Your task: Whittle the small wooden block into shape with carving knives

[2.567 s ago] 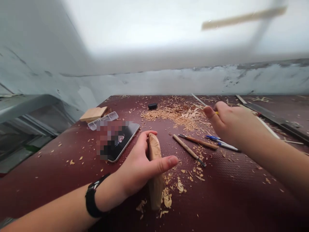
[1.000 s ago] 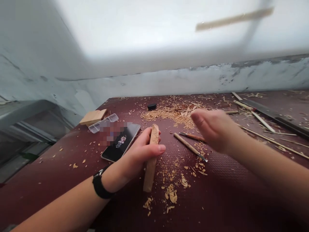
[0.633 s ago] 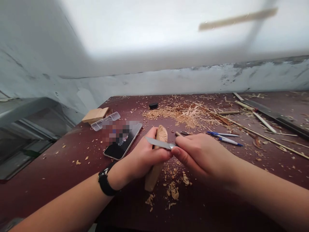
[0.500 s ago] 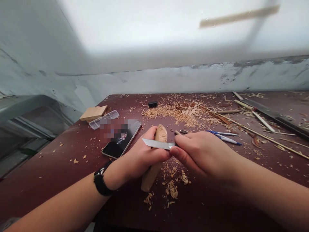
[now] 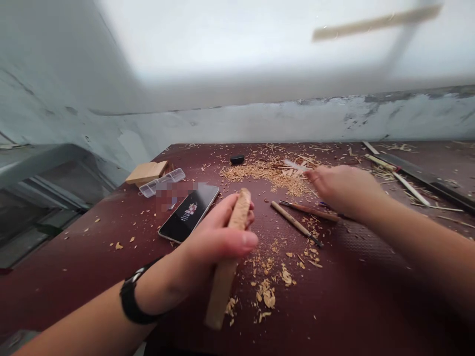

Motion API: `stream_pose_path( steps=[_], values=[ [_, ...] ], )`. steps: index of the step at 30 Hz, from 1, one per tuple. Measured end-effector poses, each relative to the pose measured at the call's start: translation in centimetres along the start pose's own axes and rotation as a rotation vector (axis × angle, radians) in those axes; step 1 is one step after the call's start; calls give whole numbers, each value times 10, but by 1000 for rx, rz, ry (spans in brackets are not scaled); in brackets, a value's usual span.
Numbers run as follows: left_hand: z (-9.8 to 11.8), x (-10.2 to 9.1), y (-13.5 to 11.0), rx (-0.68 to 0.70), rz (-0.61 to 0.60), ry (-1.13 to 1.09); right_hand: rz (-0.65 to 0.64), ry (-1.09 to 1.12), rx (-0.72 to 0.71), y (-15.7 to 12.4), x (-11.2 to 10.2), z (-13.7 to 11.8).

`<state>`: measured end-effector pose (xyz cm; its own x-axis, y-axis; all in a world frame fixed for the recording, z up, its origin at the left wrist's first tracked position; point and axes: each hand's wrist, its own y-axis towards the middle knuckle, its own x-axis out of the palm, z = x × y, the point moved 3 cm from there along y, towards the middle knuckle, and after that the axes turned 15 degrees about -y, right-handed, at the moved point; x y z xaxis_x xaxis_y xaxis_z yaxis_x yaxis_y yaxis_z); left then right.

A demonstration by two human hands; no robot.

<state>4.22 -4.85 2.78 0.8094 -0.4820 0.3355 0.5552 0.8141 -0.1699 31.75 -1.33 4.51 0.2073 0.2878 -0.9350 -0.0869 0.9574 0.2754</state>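
My left hand (image 5: 213, 242) is closed round a long pale piece of wood (image 5: 225, 269), tilted with its lower end above the dark red table (image 5: 92, 232). My right hand (image 5: 343, 190) is stretched out to the right and blurred by motion. It grips a knife whose thin blade (image 5: 295, 165) sticks out to the left of the fingers, over the heap of shavings (image 5: 267, 175). Two wooden-handled carving tools (image 5: 295, 225) lie just in front of the right hand.
A smartphone (image 5: 189, 212) lies left of the wood, with a clear plastic box (image 5: 161, 182) and a wood block (image 5: 144, 172) behind it. A small black object (image 5: 236, 159) sits near the wall. Loose chips (image 5: 269, 291) lie near the wood. Long sticks and a metal bar (image 5: 423, 180) lie at right.
My right hand has pulled the knife away from the wood, out to the right over the shavings. The left hand has turned and lowered the wood piece toward me.
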Motion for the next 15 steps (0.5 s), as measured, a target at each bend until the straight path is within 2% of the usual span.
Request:
stream_pose_path(
  steps=[3,5,8,12,15],
  values=[
    [3,-8,0,-40,-11,38,35,33,73,10,0,35],
    [3,-10,3,-25,-83,86,52,66,76,8,-7,32],
    [1,-9,9,21,-163,187,55,221,3,-6,-17,-2],
    [-1,-11,16,39,-104,294,49,552,-166,-30,-24,-48],
    [-2,-15,19,76,-59,342,-17,662,-292,-44,-28,-65]
  ],
)
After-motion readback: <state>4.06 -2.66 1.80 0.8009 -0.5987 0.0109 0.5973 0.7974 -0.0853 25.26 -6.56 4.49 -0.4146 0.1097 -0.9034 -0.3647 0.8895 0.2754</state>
